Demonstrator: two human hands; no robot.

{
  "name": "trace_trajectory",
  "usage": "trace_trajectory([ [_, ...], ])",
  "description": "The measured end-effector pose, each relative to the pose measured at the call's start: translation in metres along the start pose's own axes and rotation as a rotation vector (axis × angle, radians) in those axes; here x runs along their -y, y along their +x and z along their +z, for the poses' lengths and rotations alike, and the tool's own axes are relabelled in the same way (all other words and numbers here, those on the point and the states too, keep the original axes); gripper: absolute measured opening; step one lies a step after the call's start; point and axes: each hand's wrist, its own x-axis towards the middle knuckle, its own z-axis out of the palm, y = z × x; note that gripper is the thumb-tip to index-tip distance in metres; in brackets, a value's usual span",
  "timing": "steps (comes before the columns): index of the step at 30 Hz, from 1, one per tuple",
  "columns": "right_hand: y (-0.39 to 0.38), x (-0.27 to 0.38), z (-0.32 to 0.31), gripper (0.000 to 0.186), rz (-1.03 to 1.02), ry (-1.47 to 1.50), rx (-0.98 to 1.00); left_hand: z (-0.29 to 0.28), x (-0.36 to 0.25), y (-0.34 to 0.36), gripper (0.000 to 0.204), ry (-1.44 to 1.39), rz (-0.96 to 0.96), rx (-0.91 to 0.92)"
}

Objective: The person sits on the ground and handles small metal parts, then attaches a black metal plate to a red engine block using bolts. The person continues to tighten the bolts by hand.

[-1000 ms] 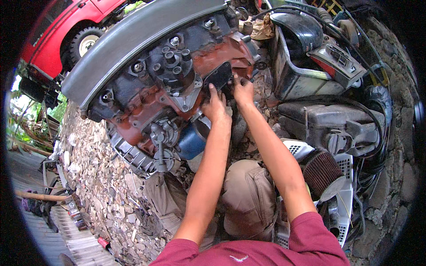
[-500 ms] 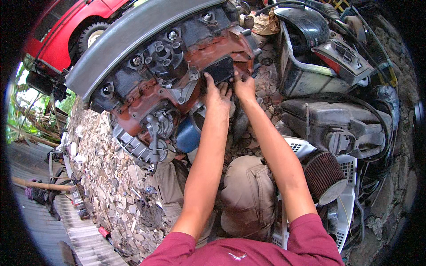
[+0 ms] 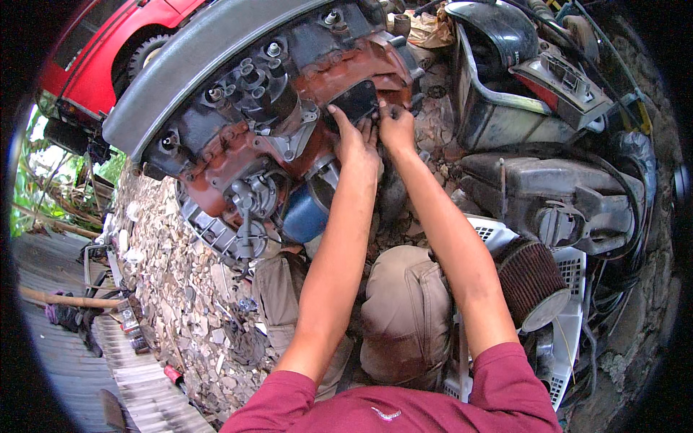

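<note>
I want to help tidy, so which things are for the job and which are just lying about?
For the job, it seems:
engine
black plate, with left hand and right hand at its edge

Just lying about, probably:
white crate
filter
box

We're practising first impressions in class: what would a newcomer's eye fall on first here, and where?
The big black and rust-red engine at upper centre, most likely, with the left hand and right hand at its dark plate. Next, probably, the bright red vehicle at upper left, then the brown pleated filter at lower right.
</note>
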Motion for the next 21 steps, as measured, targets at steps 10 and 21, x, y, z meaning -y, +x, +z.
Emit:
trace_trajectory([
  [10, 0.005, 0.006, -0.010, 0.034, -0.046, 0.077, -0.173, 0.003, -0.006, -0.010, 0.104, 0.073, 0.010, 0.058],
  [21, 0.001, 0.007, -0.017, 0.025, -0.014, 0.144, -0.127, -0.003, -0.010, -0.010, 0.105, 0.132, 0.018, 0.067],
])
